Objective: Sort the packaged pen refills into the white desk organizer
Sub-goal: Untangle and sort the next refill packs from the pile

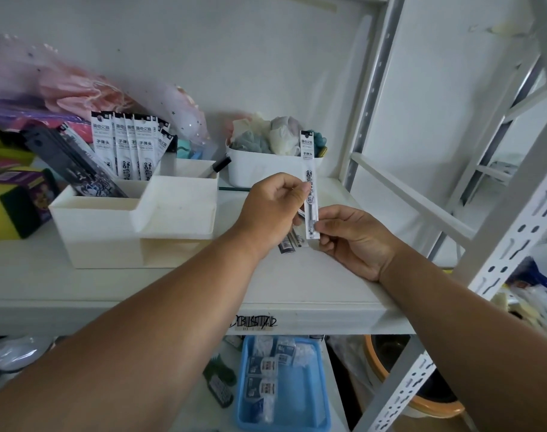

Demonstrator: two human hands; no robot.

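Refill packet [309, 188] is held upright above the white shelf [297, 275], between both hands. Right hand [356, 241] pinches the packet's lower end with thumb and forefinger, palm turned left, forearm entering from the lower right. Left hand [272, 207] has fingers curled, thumb and forefinger gripping the packet at mid-length; its forearm crosses from the lower left. One dark packet [289, 243] lies on the shelf beneath the hands. Left of the hands stands the white desk organizer [110, 232]; its rear compartment holds about six upright white refill packets [135, 148]. One black marker [217, 166] leans in an adjoining compartment. One white bin [266, 169] sits behind.
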